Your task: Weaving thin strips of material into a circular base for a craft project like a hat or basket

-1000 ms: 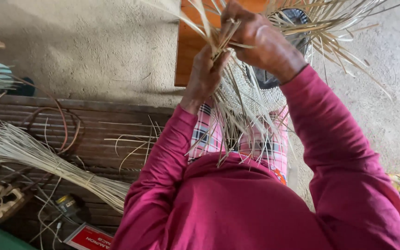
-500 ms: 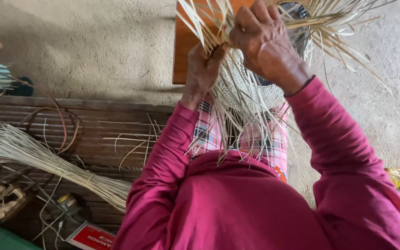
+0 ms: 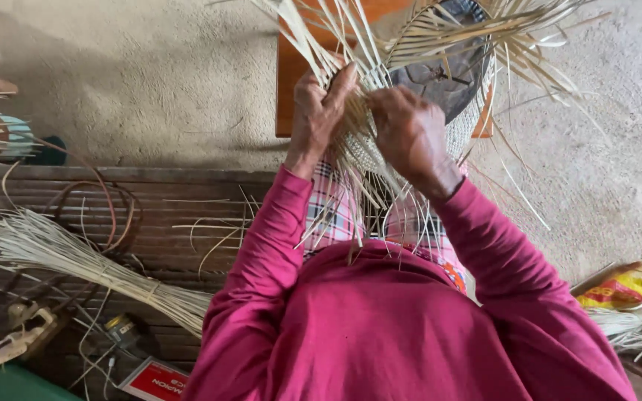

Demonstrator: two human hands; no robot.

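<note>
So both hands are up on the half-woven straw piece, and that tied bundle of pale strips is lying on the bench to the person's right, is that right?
Not quite. The head view shows the left hand and right hand both on the half-woven straw piece, but the tied bundle of pale strips lies on the slatted bench to the person's left, not right.

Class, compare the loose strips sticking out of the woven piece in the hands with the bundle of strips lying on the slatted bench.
The loose strips are flat, broad and fan outward; the bundle is thin strands tied together. Both hands grip the former; the latter lies untouched. Both are pale straw colour.
</note>
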